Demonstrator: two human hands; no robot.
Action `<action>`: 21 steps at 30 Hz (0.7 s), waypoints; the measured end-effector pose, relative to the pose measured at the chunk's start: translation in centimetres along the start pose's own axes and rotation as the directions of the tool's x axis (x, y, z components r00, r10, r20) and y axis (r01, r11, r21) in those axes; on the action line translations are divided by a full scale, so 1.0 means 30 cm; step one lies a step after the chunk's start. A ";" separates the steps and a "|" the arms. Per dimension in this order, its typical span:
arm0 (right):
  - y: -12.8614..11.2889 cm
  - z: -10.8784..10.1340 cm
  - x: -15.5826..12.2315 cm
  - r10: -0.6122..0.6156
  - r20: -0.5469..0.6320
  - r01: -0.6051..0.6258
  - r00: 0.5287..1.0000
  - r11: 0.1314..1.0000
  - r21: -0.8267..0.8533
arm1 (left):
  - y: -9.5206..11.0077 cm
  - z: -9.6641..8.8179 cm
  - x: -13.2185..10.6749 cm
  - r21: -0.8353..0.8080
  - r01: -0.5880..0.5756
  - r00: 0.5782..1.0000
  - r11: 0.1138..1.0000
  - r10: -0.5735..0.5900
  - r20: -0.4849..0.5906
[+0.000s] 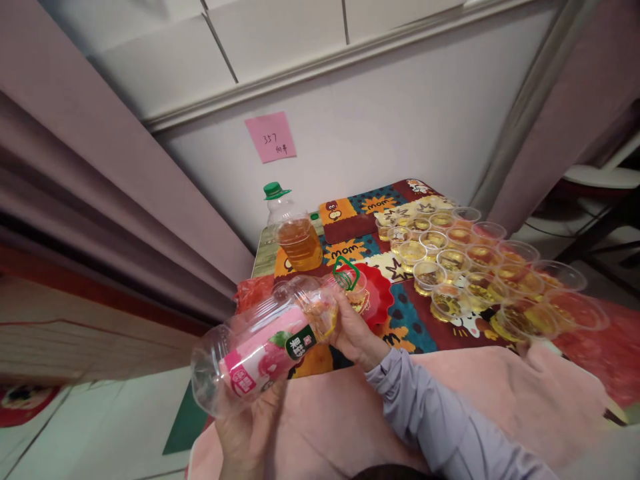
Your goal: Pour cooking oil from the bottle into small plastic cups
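My left hand [247, 427] grips the base of a clear plastic bottle [265, 340] with a pink label. The bottle is tilted almost flat, its neck pointing toward a small clear cup [357, 288] over a red dish [376, 293]. A little amber liquid sits near the bottle's neck. My right hand [353, 330] is closed near the bottle's neck and the cup; I cannot make out which of them it holds. A green ring hangs at the bottle's mouth.
A second bottle [295, 233] with a green cap and amber liquid stands upright behind. Several clear cups [465, 267] of amber liquid crowd the right of the patterned table [405, 320]. A pink note [271, 137] hangs on the wall. A pink cloth [500, 393] covers the near side.
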State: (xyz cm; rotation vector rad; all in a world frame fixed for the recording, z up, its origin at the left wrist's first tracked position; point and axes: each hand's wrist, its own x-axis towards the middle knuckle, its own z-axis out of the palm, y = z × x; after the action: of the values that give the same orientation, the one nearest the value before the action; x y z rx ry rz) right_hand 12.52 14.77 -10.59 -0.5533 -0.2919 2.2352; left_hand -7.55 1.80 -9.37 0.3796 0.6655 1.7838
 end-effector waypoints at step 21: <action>0.000 0.002 0.000 -0.025 0.043 0.026 0.999 0.999 -0.025 | 0.001 -0.006 -0.013 0.162 0.007 1.000 0.987 -0.003 -0.025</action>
State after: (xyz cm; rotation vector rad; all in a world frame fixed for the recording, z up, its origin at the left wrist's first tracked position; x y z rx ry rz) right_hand 12.49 14.78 -10.55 -0.5136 -0.3484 2.2230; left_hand -7.55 1.38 -9.45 0.4658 0.8314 1.7375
